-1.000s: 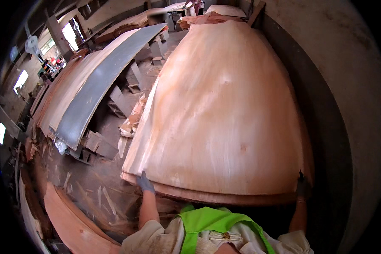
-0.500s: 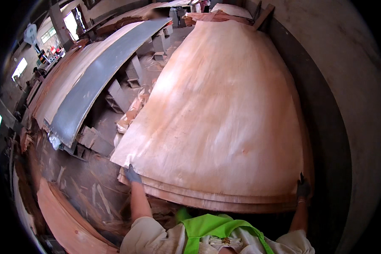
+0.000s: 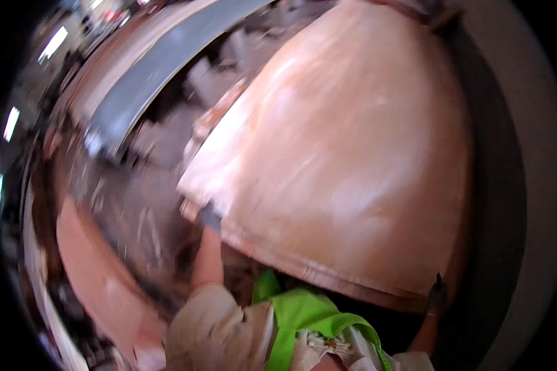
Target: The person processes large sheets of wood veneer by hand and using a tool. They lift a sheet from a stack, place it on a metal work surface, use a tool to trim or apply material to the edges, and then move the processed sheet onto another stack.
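A broad, pale tan wood veneer sheet (image 3: 346, 136) lies on top of a stack of similar sheets (image 3: 315, 273), whose layered near edge shows. My left hand (image 3: 210, 217), in a grey glove, is closed on the sheet's near left corner. At the near right corner, my right hand (image 3: 437, 297), in a dark glove, grips the edge of the same sheet. Blur and shadow hide some of its fingers. Both forearms reach forward past my bright green apron (image 3: 309, 312).
A long grey panel (image 3: 167, 59) rests on a raised stack at the left. Reddish veneer sheets (image 3: 99, 266) lie at the lower left. Wood scraps (image 3: 148, 232) litter the floor between. A wall (image 3: 507, 93) runs close along the right side.
The whole view has tilted and shifted, and it is now blurred. Both hands stay at the sheet's near corners. Whether the sheet itself has moved on the stack, I cannot tell.
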`<action>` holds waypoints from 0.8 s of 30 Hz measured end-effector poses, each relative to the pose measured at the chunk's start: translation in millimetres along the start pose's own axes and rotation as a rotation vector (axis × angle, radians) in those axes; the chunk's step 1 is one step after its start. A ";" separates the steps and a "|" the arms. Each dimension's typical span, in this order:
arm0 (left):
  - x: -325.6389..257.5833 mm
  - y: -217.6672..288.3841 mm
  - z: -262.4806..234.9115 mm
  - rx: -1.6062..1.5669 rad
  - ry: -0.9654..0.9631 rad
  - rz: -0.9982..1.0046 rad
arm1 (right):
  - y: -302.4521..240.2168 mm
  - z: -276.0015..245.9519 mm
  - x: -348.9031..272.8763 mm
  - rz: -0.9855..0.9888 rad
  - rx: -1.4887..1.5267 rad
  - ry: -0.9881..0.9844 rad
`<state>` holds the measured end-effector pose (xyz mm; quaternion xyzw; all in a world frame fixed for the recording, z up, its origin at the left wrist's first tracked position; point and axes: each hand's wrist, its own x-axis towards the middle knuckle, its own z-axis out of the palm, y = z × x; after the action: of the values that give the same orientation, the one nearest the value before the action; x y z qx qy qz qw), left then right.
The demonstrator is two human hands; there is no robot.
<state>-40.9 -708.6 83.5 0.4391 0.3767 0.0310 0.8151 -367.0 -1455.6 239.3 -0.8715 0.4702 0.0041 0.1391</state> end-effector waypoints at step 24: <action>22.8 -20.6 -16.3 -0.006 0.263 -0.164 | 122.0 72.6 51.3 -0.148 -0.162 -0.298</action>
<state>-40.8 -701.2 49.5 0.3964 0.5147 0.0226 0.7599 -429.5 -1543.0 133.4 -0.9020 0.3769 0.1607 0.1364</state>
